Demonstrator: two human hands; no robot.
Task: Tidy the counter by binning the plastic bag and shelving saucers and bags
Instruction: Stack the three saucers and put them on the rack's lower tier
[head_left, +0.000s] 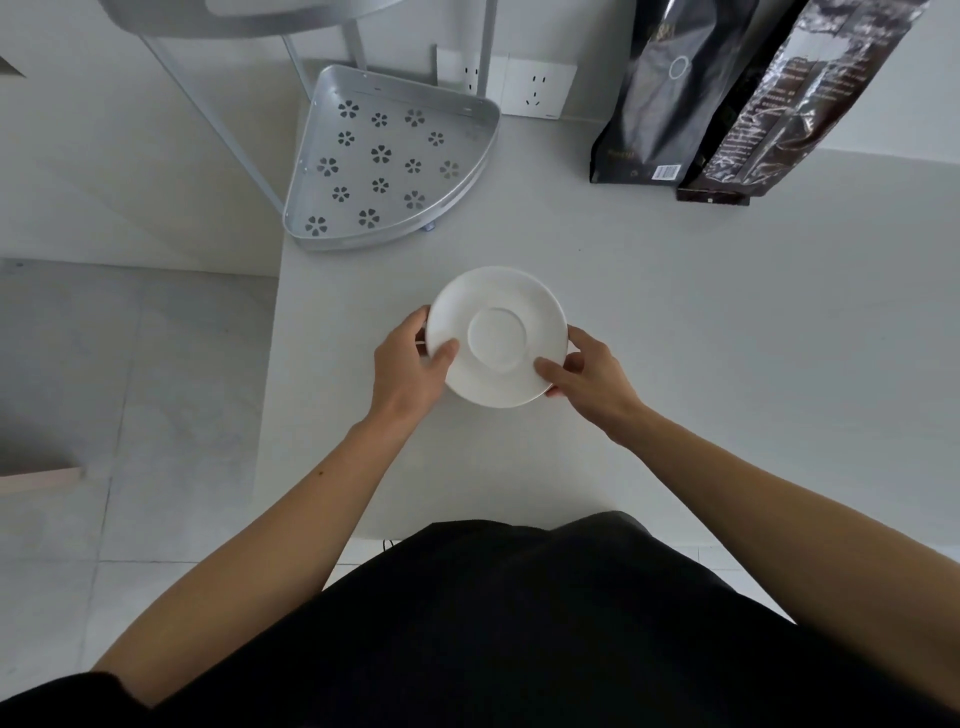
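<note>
A white saucer (497, 335) is held over the middle of the white counter (701, 364), and the rim of another saucer shows beneath it. My left hand (410, 364) grips its left edge, thumb on top. My right hand (587, 379) grips its right edge the same way. A silver corner shelf (387, 156) with flower-shaped holes stands at the back left, its lower tier bare. Two dark bags stand upright at the back right: a black bag (670, 93) and a brown glossy bag (784, 104) beside it.
Wall sockets (537, 85) sit behind the shelf. The counter's left edge drops to a grey tiled floor (130, 389). The shelf's upper tier (249, 15) shows at the top of the view.
</note>
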